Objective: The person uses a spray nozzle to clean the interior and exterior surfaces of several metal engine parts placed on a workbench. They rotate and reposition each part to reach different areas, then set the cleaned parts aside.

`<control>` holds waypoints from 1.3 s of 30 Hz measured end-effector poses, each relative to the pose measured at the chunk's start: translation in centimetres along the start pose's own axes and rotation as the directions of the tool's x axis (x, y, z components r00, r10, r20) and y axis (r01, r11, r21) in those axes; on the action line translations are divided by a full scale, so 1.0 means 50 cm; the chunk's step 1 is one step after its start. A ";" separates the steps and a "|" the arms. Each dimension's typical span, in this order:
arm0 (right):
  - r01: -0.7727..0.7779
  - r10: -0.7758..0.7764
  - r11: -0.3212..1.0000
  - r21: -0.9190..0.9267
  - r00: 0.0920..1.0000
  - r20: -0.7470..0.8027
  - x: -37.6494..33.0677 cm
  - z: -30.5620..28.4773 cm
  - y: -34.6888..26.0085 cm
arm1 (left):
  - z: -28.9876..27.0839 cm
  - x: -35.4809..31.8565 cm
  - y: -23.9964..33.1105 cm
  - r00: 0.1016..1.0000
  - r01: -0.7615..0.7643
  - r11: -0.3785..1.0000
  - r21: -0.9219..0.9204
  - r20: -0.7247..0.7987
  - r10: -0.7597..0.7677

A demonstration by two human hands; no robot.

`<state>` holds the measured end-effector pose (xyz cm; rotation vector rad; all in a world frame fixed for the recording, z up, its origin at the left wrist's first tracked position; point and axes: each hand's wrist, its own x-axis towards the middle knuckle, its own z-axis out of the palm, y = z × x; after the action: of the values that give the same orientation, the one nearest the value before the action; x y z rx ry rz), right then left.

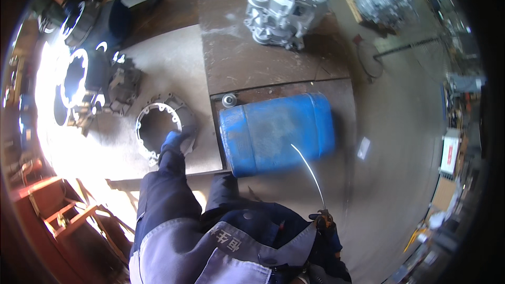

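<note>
Left hand (176, 142) rests gloved fingers on ring casting (158, 123) rim; right hand (326, 226), nearer the blue drum (276, 134), grips a thin wire (310, 171) slanting up-left toward it.

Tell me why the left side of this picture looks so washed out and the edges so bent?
In the head view, strong light from the left blows out the ring-shaped castings and the floor beside them; the fisheye lens bends straight edges toward a dark round rim; the blue drum looks slightly smeared, and the thin wire in the right hand glints.
</note>
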<state>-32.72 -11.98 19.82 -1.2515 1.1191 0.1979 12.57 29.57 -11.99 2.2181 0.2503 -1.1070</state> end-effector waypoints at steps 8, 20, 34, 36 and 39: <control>0.137 -0.137 0.991 0.003 0.988 -0.077 -0.040 0.027 0.077 | -0.192 -0.191 0.151 0.967 -0.174 0.875 -0.452 -0.244 0.066; 0.228 -0.123 0.927 0.298 0.935 -0.333 -0.195 0.071 0.198 | -0.078 -0.550 0.557 0.673 -0.642 0.675 -0.363 0.155 0.723; 0.442 -0.132 0.810 0.385 0.778 -0.614 -0.302 0.163 0.352 | 0.558 -0.575 0.652 0.533 -0.831 0.491 0.261 0.120 0.838; 0.457 -0.203 0.843 0.283 0.759 -0.619 -0.314 0.176 0.280 | 0.575 -0.594 0.652 0.587 -0.773 0.538 0.337 0.058 0.807; 0.378 -0.341 0.924 -0.058 0.746 -0.572 -0.302 0.161 0.172 | 0.591 -0.595 0.664 0.654 -0.744 0.610 0.274 0.109 0.749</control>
<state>-41.36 4.35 24.79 -1.4918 1.3456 -0.5489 -11.02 -11.34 13.15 2.2114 -0.8494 -0.6576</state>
